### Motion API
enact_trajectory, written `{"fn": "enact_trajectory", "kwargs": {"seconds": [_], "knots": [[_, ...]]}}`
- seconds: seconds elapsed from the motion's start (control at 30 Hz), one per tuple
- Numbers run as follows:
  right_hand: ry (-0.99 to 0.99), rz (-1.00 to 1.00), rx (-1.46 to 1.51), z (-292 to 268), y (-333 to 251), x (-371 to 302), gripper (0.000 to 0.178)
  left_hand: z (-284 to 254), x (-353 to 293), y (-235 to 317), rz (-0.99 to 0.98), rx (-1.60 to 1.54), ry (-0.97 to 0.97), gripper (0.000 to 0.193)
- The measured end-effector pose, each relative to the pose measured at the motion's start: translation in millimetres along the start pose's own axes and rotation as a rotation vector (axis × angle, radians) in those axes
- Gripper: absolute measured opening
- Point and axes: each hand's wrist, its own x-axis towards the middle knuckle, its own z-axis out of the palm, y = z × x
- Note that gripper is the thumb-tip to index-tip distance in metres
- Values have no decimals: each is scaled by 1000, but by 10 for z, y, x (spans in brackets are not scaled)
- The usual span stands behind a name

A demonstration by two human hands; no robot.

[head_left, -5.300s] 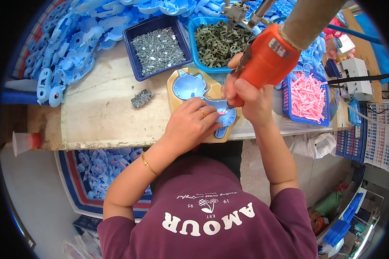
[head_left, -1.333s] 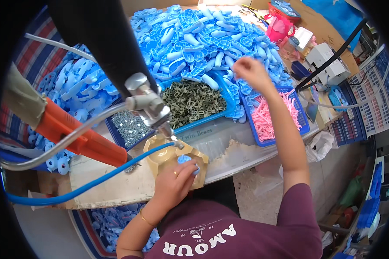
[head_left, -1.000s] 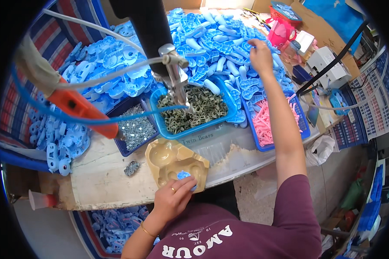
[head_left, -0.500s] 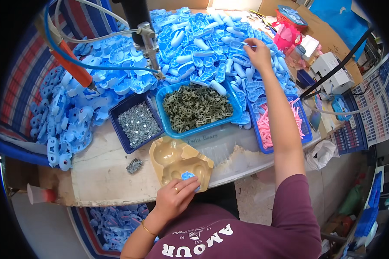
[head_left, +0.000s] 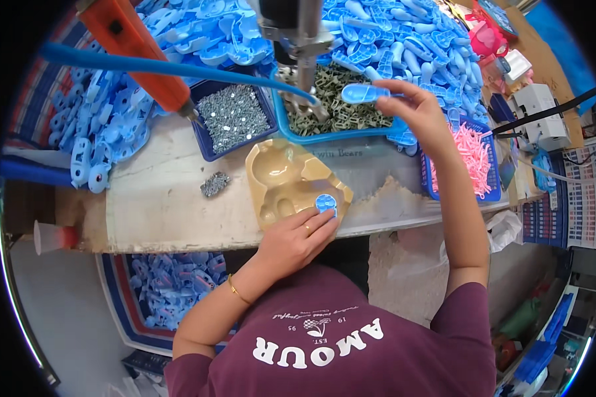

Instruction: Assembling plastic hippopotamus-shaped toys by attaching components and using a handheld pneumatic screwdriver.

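My right hand [head_left: 414, 109] pinches a long, rounded blue plastic shell [head_left: 361, 93], hollow side showing, above the teal bin of dark metal clips [head_left: 338, 122]. At the table's front edge lies a tan moulded holder [head_left: 271, 173] with rounded hollows. My left hand [head_left: 291, 241] rests on its near right corner, fingers closed on a small blue plastic piece [head_left: 326, 202] set there. The fingers hide the lower part of that piece. A large heap of similar blue shells [head_left: 404, 40] spreads behind the bins.
An orange electric screwdriver [head_left: 139, 59] and a metal-tipped tool [head_left: 304, 46] hang over the table. A navy tray of screws [head_left: 235, 119] stands left of the clips, with a small screw pile [head_left: 214, 184] nearby. At right is a blue basket of pink strips [head_left: 470, 162].
My right hand has come back from the heap toward me, carrying the blue shell. My left hand stays at the holder's corner. The whole view has shifted.
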Motion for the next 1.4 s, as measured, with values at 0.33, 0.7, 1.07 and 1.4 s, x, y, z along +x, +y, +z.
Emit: {"fn": "enact_trajectory", "kwargs": {"seconds": [0.33,0.7,1.07,1.4], "knots": [[-234,-116,-280,793,-78,-844,32,-20,-282,44,39,12,-43,36],[-266,-575,-689,1566,122,-1123,33,-806,-688,-734,-100,169,289,32],[-349,-472,-592,1634,8,-1055,21,-1703,-865,-2794,-679,533,216,37],[-233,-316,-506,1353,18,-1075,11,-2097,-747,-1622,-482,587,54,14]]}}
